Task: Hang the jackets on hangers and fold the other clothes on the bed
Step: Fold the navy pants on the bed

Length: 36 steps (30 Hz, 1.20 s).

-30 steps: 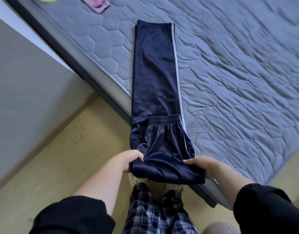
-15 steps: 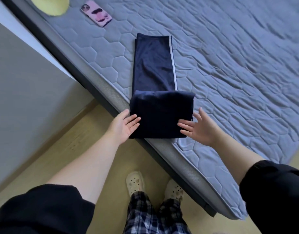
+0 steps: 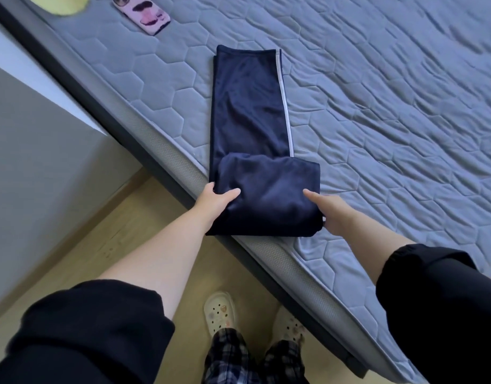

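Note:
Navy track pants with a pale side stripe lie lengthwise on the grey quilted mattress, their near end folded over into a thick pad at the bed's edge. My left hand grips the left side of that folded pad, thumb on top and fingers tucked under it. My right hand grips the pad's right side, thumb lying on the cloth and fingers curled under the edge. The pad's near corner hangs slightly past the mattress edge.
A phone in a pink case lies near the far left edge of the bed, beside a yellow-green object cut off by the frame. A grey wall runs along the left. My feet in white clogs stand on the wooden floor.
The waist end was folded up onto the legs, then released with flat hands. Now both hands have closed on the sides of the folded pad.

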Each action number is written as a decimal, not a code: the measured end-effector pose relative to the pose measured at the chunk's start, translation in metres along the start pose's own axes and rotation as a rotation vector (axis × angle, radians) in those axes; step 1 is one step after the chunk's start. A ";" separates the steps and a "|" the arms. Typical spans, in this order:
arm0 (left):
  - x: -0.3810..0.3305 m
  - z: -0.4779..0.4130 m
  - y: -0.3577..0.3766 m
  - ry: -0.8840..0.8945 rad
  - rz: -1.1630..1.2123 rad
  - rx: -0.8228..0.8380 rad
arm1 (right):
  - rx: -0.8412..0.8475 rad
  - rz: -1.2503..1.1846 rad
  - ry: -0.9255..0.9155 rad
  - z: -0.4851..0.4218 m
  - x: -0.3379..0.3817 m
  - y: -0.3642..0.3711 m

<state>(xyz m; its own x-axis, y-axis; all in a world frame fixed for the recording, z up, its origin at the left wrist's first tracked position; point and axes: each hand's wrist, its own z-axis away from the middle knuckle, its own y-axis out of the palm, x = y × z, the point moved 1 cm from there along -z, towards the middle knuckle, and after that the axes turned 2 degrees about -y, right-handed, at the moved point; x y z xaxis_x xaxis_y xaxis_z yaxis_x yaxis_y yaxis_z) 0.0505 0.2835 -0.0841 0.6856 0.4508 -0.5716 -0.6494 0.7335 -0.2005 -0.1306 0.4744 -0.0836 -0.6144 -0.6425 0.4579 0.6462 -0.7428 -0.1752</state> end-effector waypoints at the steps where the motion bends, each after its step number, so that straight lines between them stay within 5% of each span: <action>1: 0.001 -0.004 0.003 -0.017 -0.004 -0.002 | 0.007 -0.028 0.013 -0.003 -0.001 0.002; 6: 0.003 -0.013 0.009 -0.166 0.111 0.033 | -0.125 0.070 -0.071 -0.003 0.005 0.010; 11: -0.010 -0.011 -0.001 0.070 0.110 -0.238 | -0.115 0.082 -0.416 0.005 0.038 0.019; 16: -0.033 -0.020 -0.011 0.234 0.081 -0.311 | -0.149 0.091 -0.504 -0.013 0.070 0.026; 21: -0.018 -0.038 -0.008 0.072 -0.104 -0.187 | -0.178 0.328 -0.187 -0.034 0.045 0.020; 24: 0.000 -0.042 -0.002 -0.096 -0.120 -0.133 | 0.006 0.117 0.038 -0.032 0.016 0.019; 32: 0.021 -0.018 -0.005 -0.259 -0.019 0.000 | 0.111 -0.024 0.136 -0.016 -0.017 0.013; 36: 0.035 0.025 -0.004 -0.465 -0.115 0.224 | 0.179 0.038 0.291 0.017 -0.044 -0.002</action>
<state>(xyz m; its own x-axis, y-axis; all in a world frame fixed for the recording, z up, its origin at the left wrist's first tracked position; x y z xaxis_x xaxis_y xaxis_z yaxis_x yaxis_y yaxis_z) 0.0851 0.3095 -0.0831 0.8547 0.5020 -0.1321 -0.5103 0.8592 -0.0366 -0.0971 0.5076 -0.0888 -0.6750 -0.7151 0.1816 0.7245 -0.6890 -0.0204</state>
